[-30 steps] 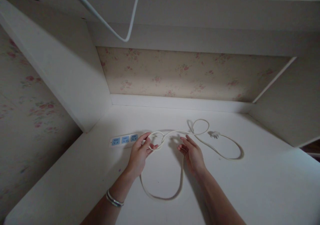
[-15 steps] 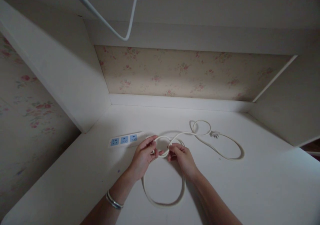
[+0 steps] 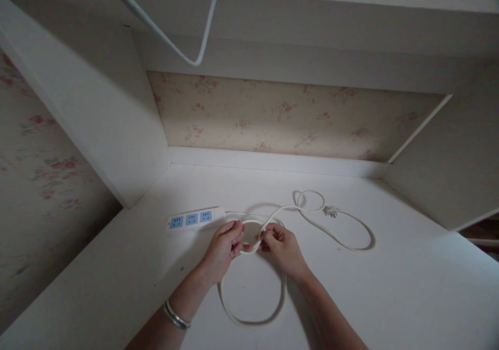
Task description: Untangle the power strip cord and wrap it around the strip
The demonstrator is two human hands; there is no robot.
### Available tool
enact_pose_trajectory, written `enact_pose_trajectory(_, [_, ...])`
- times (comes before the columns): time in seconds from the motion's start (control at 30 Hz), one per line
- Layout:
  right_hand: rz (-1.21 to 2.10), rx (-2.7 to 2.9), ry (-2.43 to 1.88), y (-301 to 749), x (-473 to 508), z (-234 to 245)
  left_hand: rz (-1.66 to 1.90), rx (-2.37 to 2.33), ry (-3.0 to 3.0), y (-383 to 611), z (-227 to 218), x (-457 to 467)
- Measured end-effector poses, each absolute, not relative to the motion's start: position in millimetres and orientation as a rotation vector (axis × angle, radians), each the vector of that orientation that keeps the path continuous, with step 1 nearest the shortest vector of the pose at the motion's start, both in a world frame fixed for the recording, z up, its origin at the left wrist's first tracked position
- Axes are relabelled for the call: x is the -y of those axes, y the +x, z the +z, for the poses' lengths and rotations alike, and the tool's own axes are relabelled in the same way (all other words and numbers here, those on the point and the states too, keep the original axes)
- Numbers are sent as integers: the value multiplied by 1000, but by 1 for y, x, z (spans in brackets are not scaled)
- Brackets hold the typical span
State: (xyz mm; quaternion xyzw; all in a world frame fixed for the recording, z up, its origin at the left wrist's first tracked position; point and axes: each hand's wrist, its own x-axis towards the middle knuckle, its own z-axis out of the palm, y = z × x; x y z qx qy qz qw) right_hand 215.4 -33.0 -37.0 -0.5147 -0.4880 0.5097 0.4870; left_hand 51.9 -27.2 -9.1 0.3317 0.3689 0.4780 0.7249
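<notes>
White cord point(image 3: 252, 321) on a white bench point(image 3: 390, 298): through the head camera I see both of the person's hands meet just right of the strip point(image 3: 193, 218), which lies flat with its three blue sockets facing up. The left hand point(image 3: 223, 250), with a bracelet point(image 3: 176, 316) at the wrist, and the right hand point(image 3: 284, 248) come together at the spot where the cord crosses itself. The fingers of each are narrowed to a pinch on the cord, the two sets of fingertips almost touching.

Below the pinch, nearer the person than the strip, one round loop rests on the bench. Between the strip and the hands a short run of cord leaves the strip's right end. Farther right of the strip the cord rises from the fingers, makes a small curl point(image 3: 311, 190), then swings out in a wide loose bend that comes back to the plug point(image 3: 330, 211), which lies free beside the curl and well apart from the strip.

By my reading, one loop is gathered and held. The curl, the wide bend and the plug end lie ungathered, so most of the length right of the strip remains loose. Floral wallpaper point(image 3: 280, 116) backs the alcove behind the strip.
</notes>
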Motion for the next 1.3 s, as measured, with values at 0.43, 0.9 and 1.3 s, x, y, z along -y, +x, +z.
enact_pose_trajectory(0.43, [1431,1055,-1027,217,32,-32,1012,-754,703,50,-5,27])
enact_pose_trajectory(0.9, [1654,979,-809,217,34,-34,1030,-932,879,52,-14,26])
enact_pose_trajectory(1.3, [1624,997,-774,216,35,-36,1043,-848,710,48,-11,25])
